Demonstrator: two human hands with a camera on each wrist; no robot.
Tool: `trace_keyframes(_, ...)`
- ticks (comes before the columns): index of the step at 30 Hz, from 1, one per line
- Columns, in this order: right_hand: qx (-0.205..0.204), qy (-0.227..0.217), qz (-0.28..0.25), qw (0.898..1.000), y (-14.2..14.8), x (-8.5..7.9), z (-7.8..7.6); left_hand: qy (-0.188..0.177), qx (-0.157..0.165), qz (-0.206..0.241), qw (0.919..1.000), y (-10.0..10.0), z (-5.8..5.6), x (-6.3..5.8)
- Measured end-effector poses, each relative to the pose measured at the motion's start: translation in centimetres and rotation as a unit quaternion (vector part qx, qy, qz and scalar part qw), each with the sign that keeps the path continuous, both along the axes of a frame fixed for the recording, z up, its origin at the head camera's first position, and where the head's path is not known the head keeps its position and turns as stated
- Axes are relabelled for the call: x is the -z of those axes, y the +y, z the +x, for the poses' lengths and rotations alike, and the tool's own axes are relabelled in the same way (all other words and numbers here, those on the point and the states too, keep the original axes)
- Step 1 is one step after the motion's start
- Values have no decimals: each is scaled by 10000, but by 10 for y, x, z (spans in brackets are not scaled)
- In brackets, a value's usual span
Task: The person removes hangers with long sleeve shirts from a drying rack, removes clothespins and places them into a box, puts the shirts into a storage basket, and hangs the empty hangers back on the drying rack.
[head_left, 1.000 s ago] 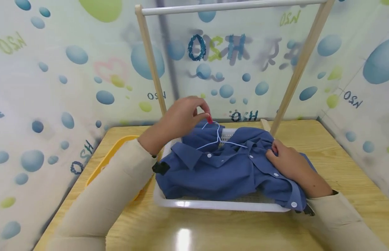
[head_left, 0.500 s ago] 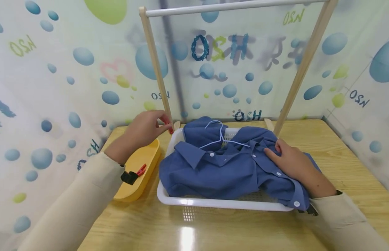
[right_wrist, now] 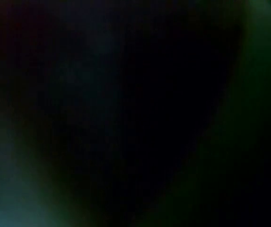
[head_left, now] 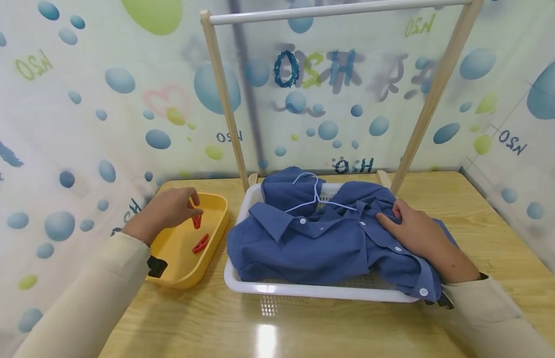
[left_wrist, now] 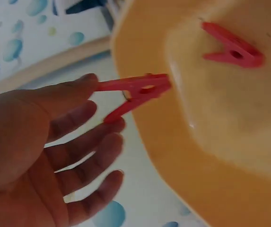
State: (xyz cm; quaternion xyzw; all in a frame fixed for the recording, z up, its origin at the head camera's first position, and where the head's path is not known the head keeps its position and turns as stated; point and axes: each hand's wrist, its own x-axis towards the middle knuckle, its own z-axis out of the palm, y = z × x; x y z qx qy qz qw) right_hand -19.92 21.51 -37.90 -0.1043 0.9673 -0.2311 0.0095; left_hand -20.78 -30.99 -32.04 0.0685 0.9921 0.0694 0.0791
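Observation:
My left hand point(head_left: 170, 209) is over the yellow tray point(head_left: 220, 226) at the left, pinching a red clothespin point(left_wrist: 134, 85) between thumb and fingertips by its handle ends. A second red clothespin point(head_left: 200, 243) lies on the tray's floor. In the head view a blue button-up shirt point(head_left: 304, 256) lies bunched in the white basket point(head_left: 322, 292). A pale blue wire hanger point(head_left: 316, 191) sits at its collar, hook upward. My right hand point(head_left: 416, 231) grips the shirt's right part near the button strip, its fingertips partly hidden in cloth. The right wrist view is almost black.
A rack stands behind the basket, with wooden posts point(head_left: 422, 119) and a white crossbar point(head_left: 335, 11). The wooden table point(head_left: 205, 323) extends in front and to the right. Patterned cloth walls point(head_left: 277, 124) close off the back and sides.
My left hand has moved from above the hanger, left and down to the yellow tray, with the red clothespin still pinched. My right hand has stayed on the shirt.

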Motion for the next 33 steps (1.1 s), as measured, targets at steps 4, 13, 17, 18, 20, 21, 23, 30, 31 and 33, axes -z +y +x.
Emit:
trace_keyframes(4, 9, 16, -9, 10000, 1, 0, 0, -681, -139, -316, 9971, -17, -2, 18)
trace_keyframes(13, 14, -11, -63, 10000, 0, -1, 2, -1274, -370, -288, 9907, -32, -4, 42)
trace_keyframes(17, 34, -1, -58, 10000, 1, 0, 2, -1310, -189, -303, 9907, -28, -6, 43)
trace_keyframes(18, 36, 3, -55, 10000, 1, 1, 2, -1310, -114, -349, 9907, -28, -6, 44)
trace_keyframes(20, 33, 1, -49, 10000, 1, 2, 2, -1297, 32, -491, 9903, -26, -7, 45)
trace_keyframes(21, 31, -5, -45, 10000, 1, 2, 2, -1298, 83, -549, 9900, -25, -8, 46)
trace_keyframes(23, 35, -12, -44, 10000, 1, 3, 2, -1311, 141, -663, 9890, -23, -10, 48)
trace_keyframes(30, 25, -34, -78, 10000, 0, 3, 1, -1435, 72, -710, 9871, -20, -12, 47)
trace_keyframes(31, 23, -45, -81, 10000, 1, 2, 1, -1378, 85, -723, 9878, -20, -11, 47)
trace_keyframes(33, 42, -46, -68, 10000, 1, 2, 1, -1249, 72, -763, 9892, -19, -11, 45)
